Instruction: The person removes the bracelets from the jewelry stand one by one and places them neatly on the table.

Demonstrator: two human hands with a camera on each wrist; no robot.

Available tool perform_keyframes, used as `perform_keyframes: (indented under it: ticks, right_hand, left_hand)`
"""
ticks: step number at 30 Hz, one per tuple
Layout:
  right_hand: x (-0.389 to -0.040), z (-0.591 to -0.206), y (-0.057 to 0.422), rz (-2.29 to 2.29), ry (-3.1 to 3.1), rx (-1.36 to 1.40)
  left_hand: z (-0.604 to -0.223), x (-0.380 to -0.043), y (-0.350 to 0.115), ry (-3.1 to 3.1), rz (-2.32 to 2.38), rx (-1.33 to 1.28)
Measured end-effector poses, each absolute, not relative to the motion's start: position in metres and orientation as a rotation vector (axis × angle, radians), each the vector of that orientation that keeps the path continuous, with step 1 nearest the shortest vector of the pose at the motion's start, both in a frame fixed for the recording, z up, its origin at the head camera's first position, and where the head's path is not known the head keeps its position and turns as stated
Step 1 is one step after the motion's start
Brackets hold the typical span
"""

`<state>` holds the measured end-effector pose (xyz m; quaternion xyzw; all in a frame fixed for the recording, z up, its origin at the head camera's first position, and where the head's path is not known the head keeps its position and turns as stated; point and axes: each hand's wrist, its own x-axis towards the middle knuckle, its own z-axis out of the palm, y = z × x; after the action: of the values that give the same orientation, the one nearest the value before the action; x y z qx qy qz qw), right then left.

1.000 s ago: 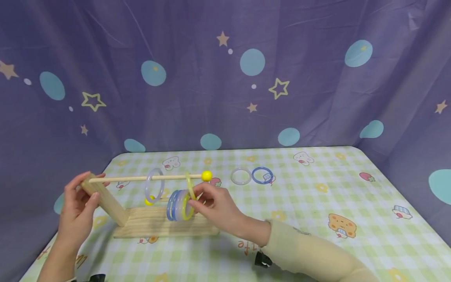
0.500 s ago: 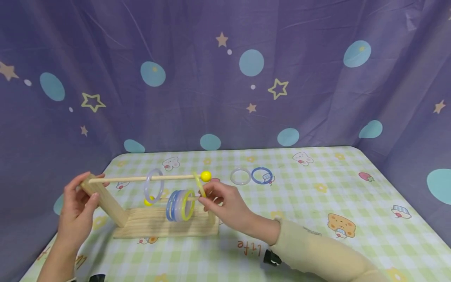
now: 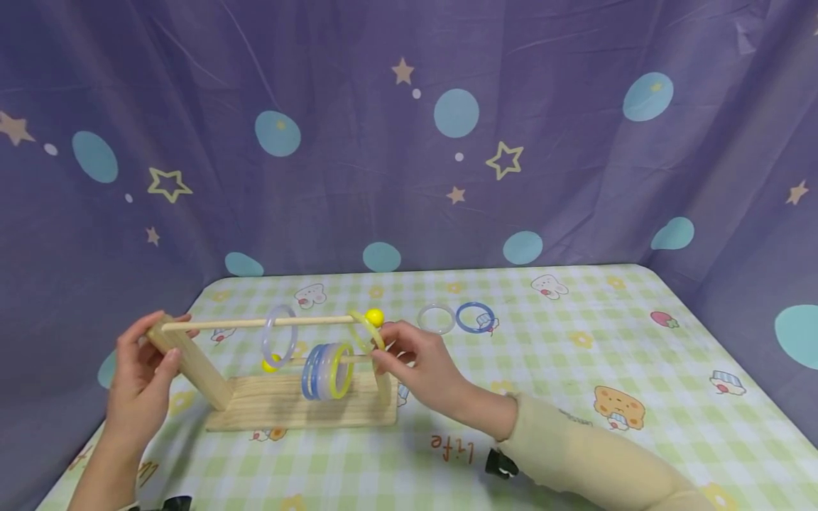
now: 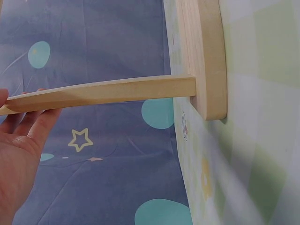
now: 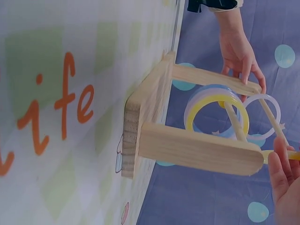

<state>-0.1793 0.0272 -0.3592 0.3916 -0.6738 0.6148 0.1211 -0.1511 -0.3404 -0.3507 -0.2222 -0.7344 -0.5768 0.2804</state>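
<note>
My left hand [image 3: 138,387] grips the top of the left upright of a wooden ring stand [image 3: 281,403], thumb in front and fingers behind. My right hand [image 3: 422,365] pinches a yellow ring [image 3: 368,332] at its lower right. That ring is tilted at the right end of the upper rod, against or close to the yellow ball [image 3: 374,317]; whether the rod runs through it is hard to tell. Farther left, a pale purple ring [image 3: 267,341] hangs on the same rod. Several blue, pale purple and yellow rings [image 3: 327,372] hang bunched on the lower rod.
A clear ring [image 3: 437,332] and a blue ring [image 3: 476,331] lie side by side on the checked tablecloth [image 3: 543,369], beyond my right hand. Another yellow ball [image 3: 271,363] caps the lower rod's left end. A purple curtain [image 3: 409,177] stands behind the table.
My right hand has moved right along the upper rod with the yellow ring, which has tilted near the ball. The left hand and the stand have stayed in place.
</note>
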Motion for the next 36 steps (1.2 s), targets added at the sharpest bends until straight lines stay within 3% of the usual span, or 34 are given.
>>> perform_keyframes:
  ticks: [19,25,30,36]
  right_hand:
    - [-0.189,-0.351,0.049,1.728,-1.969,0.971]
    - [-0.194,-0.348,0.063,1.695,-1.991,0.899]
    - [-0.199,-0.348,0.076,1.675,-2.004,0.853]
    - [-0.206,-0.350,0.097,1.688,-1.997,0.798]
  left_hand:
    - [-0.351,-0.149,-0.337,-1.924,-1.597,-0.587]
    - [-0.352,-0.153,-0.339,-1.843,-1.635,-0.743]
    - [-0.352,-0.152,-0.339,-1.909,-1.595,-0.632]
    - [-0.352,-0.153,-0.338,-1.834,-1.653,-0.744]
